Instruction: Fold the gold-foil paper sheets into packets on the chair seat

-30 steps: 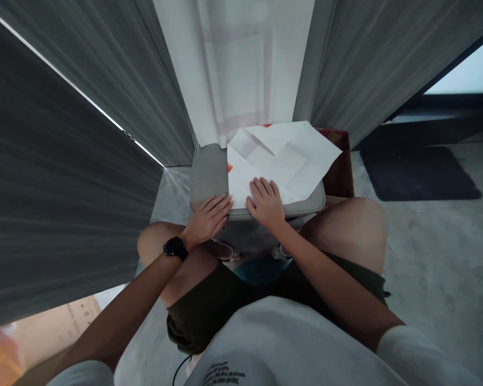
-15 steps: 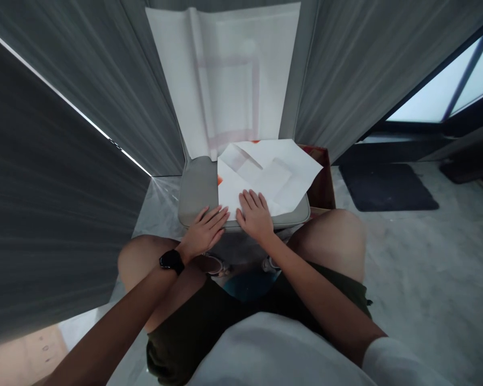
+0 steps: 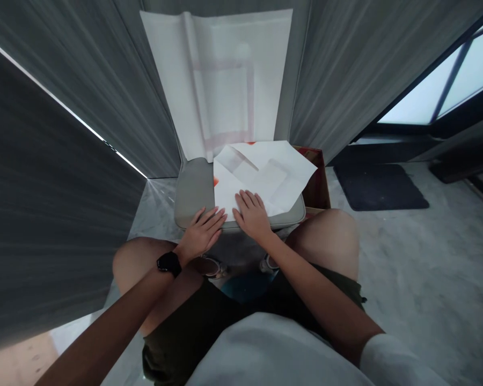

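Observation:
A sheet of white paper (image 3: 277, 161), partly folded and showing orange-red patches at its edges, lies on the grey chair seat (image 3: 193, 187). My left hand (image 3: 202, 231) rests at the paper's near left corner, palm down with the fingers stretched out. Flat on the paper's near edge lies my right hand (image 3: 253, 214), its fingers extended side by side. Neither hand grips anything. Behind, a larger white sheet (image 3: 229, 96) leans against the chair's backrest, with a faint pinkish frame shape showing on it.
Grey curtains (image 3: 104, 69) hang on both sides of the chair. A reddish-brown box (image 3: 317, 185) stands behind the seat's right side. On the marble-look floor (image 3: 406, 268) lies a dark mat (image 3: 380, 185). My knees flank the seat's front edge.
The whole view has shifted slightly, so everything sits a little further left. Both hands keep nearly the same place on the paper, and the fold looks the same.

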`<state>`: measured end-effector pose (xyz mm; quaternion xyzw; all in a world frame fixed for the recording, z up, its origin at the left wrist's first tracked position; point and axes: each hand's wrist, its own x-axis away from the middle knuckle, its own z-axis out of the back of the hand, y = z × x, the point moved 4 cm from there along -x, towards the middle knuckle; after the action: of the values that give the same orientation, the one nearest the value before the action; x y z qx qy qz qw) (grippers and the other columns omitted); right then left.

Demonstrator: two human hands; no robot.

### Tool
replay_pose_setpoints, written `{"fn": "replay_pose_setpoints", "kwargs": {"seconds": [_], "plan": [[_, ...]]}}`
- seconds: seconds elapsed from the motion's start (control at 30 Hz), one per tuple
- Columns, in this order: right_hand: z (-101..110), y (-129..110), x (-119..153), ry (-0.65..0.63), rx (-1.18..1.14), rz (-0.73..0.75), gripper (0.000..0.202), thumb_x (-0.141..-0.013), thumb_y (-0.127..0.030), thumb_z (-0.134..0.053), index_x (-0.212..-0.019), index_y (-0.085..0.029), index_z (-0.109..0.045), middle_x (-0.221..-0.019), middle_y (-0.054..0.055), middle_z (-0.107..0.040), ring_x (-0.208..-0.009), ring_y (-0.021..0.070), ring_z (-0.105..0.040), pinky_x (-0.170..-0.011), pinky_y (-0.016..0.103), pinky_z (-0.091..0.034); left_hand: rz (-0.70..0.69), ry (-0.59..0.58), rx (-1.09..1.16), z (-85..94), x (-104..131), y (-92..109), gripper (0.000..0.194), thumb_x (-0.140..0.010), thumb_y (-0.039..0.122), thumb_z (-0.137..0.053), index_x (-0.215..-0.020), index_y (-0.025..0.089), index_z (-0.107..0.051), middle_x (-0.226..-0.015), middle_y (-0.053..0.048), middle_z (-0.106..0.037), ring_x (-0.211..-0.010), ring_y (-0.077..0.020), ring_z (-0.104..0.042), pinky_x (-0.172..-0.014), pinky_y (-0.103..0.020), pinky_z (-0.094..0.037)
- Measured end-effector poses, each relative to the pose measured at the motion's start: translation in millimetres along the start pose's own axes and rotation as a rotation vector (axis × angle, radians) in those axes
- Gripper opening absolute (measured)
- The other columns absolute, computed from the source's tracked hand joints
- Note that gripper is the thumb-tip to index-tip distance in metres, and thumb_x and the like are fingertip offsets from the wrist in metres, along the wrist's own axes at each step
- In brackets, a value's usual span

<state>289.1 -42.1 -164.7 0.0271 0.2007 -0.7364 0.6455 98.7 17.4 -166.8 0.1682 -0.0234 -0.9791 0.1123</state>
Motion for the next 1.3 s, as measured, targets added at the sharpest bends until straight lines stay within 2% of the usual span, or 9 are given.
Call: {"fn": "replay_pose_setpoints", "kwargs": {"seconds": [0.37,0.47,0.63,0.73,0.97,1.1,1.17,1.2,1.3], "plan": [[-0.7,9.4,2.0,0.03,0.022,-0.05,0.05,-0.111,-0.035,-0.039,-0.15,-0.01,-0.059,-0.16,0.02,-0.055,-0.151,0.0321,-0.047,-0.13,0.054,-0.028,0.006,0.013,0.027,-3.4,1.4,-2.8,0.058,-0.109,0.021,-0.046,-0.166,0.02,-0.039,-0.162,-0.011,-0.053,-0.155,-0.0266,-0.043,-0.131,-0.053,-0.027],[3.5,35.8,7.3,0.058,0.027,-0.11,0.051,-0.111,-0.036,-0.038,-0.15,-0.011,-0.059,-0.16,0.02,-0.054,-0.152,0.0334,-0.045,-0.13,0.057,-0.027,0.01,0.015,0.046,-3.5,1.6,-3.0,0.058,-0.109,0.022,-0.045,-0.166,0.02,-0.039,-0.161,-0.011,-0.053,-0.155,-0.0271,-0.044,-0.131,-0.053,-0.027],[20.4,105.6,24.9,0.124,0.042,-0.281,0.053,-0.107,-0.042,-0.045,-0.152,-0.016,-0.057,-0.164,0.018,-0.05,-0.157,0.0365,-0.038,-0.129,0.062,-0.024,0.035,-0.011,0.086,-2.8,0.5,-3.1,0.058,-0.109,0.023,-0.045,-0.166,0.022,-0.04,-0.161,-0.011,-0.053,-0.155,-0.028,-0.044,-0.13,-0.054,-0.029],[27.2,131.4,34.4,0.138,0.064,-0.352,0.057,-0.106,-0.044,-0.047,-0.154,-0.014,-0.055,-0.165,0.02,-0.047,-0.157,0.0387,-0.035,-0.129,0.064,-0.023,0.036,-0.003,0.075,-3.3,0.3,-2.7,0.054,-0.11,0.023,-0.044,-0.164,0.021,-0.044,-0.161,-0.011,-0.054,-0.154,-0.0282,-0.045,-0.13,-0.054,-0.029],[30.0,127.2,37.1,0.206,0.057,-0.352,0.055,-0.106,-0.041,-0.043,-0.152,-0.013,-0.056,-0.165,0.021,-0.046,-0.157,0.0383,-0.034,-0.128,0.066,-0.025,0.027,-0.004,0.061,-4.2,-1.2,-4.4,0.054,-0.11,0.023,-0.044,-0.163,0.021,-0.046,-0.159,-0.012,-0.056,-0.153,-0.0284,-0.046,-0.129,-0.054,-0.031],[37.9,129.9,47.4,0.287,-0.03,-0.391,0.057,-0.108,-0.043,-0.037,-0.15,-0.011,-0.057,-0.161,0.024,-0.047,-0.154,0.0367,-0.038,-0.126,0.062,-0.03,0.059,0.061,0.142,3.1,-3.1,-0.3,0.046,-0.11,0.024,-0.045,-0.153,0.021,-0.057,-0.155,-0.013,-0.06,-0.149,-0.0276,-0.052,-0.126,-0.052,-0.037],[44.0,145.0,57.3,0.395,-0.116,-0.487,0.06,-0.107,-0.049,-0.035,-0.149,-0.012,-0.057,-0.157,0.025,-0.049,-0.151,0.0362,-0.042,-0.124,0.06,-0.035,0.221,0.19,0.25,10.3,-0.8,3.7,0.039,-0.11,0.029,-0.047,-0.144,0.022,-0.064,-0.151,-0.013,-0.063,-0.144,-0.0277,-0.057,-0.123,-0.05,-0.043],[46.0,156.2,62.3,0.449,-0.185,-0.56,0.062,-0.105,-0.052,-0.036,-0.148,-0.011,-0.058,-0.155,0.026,-0.051,-0.148,0.0364,-0.046,-0.122,0.06,-0.038,0.372,0.284,0.322,14.0,2.8,5.0,0.037,-0.109,0.034,-0.049,-0.14,0.022,-0.067,-0.149,-0.013,-0.065,-0.14,-0.0278,-0.06,-0.12,-0.049,-0.047],[41.5,196.5,71.7,0.517,-0.584,-0.842,0.062,-0.096,-0.057,-0.052,-0.141,-0.015,-0.061,-0.14,0.022,-0.063,-0.133,0.0342,-0.059,-0.113,0.055,-0.049,1.017,0.59,0.667,16.0,25.7,11.9,0.038,-0.105,0.047,-0.057,-0.127,0.02,-0.071,-0.129,-0.014,-0.074,-0.115,-0.0265,-0.073,-0.097,-0.041,-0.061]]}}
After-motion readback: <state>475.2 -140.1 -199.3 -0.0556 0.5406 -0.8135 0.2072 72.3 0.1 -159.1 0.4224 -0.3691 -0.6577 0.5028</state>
